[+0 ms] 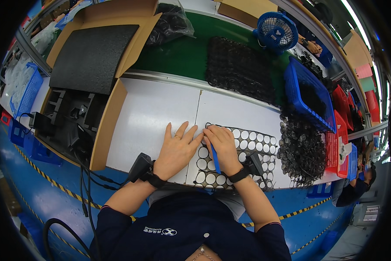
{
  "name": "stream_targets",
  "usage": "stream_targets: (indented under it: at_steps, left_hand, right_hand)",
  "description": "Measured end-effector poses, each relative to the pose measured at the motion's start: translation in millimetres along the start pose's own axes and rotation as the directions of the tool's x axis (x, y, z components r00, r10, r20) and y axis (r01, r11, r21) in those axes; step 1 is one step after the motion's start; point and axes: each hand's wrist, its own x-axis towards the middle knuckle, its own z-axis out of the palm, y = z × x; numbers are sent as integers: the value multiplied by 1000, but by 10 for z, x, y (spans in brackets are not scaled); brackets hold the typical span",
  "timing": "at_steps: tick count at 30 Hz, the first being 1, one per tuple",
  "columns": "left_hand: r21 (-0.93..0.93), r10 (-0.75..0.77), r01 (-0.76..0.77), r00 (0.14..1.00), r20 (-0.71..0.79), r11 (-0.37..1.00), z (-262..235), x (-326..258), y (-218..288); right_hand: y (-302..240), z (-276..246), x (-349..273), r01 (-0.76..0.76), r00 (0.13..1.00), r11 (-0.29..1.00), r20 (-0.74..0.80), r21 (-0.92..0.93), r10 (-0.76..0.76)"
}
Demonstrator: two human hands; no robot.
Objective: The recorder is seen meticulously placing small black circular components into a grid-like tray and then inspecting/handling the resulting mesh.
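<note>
The white worktable (145,102) carries an array of white-faced discs (252,145), partly beneath the right hand (207,131), with a black ring heap (302,150) farther out at 3 o'clock. That hand, fingers curled, holds a blue stick-like tool (215,160); the left hand (178,148) spreads loosely, any fingertip hold unclear. A dipping wrist could drive the tool into discs, displacing them.

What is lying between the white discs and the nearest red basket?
In the head view, a tangled pile of small black parts lies between the white discs and red basket.
</note>
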Motion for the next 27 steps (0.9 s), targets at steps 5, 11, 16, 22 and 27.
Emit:
stream_targets:
  at_steps: [5, 11, 16, 22, 27]
  left_hand:
    - [-9, -1, 1, 1000, -11, 1000, -8, -20, 0]
    - [-41, -10, 9, 1000, -13, 999, 5, -37, -12]
    - [-51, -4, 4, 1000, 0, 999, 37, -8, 9]
    - [-55, -14, 15, 1000, 19, 998, -20, 41, 30]
    - [-18, -2, 2, 1000, 25, 1000, -19, 75, 33]
  right_hand:
    - [209, -167, 79, -367, 900, 860, -100, 356, 425]
    - [796, -901, 162, -559, 658, 464, 27, 687, 753]
    - [1434, -1735, 257, -517, 646, 549, -122, 657, 754]
    - [2520, -2547, 422, -640, 616, 697, -325, 324, 717]
    - [2822, -2697, 465, -774, 563, 626, -353, 92, 748]
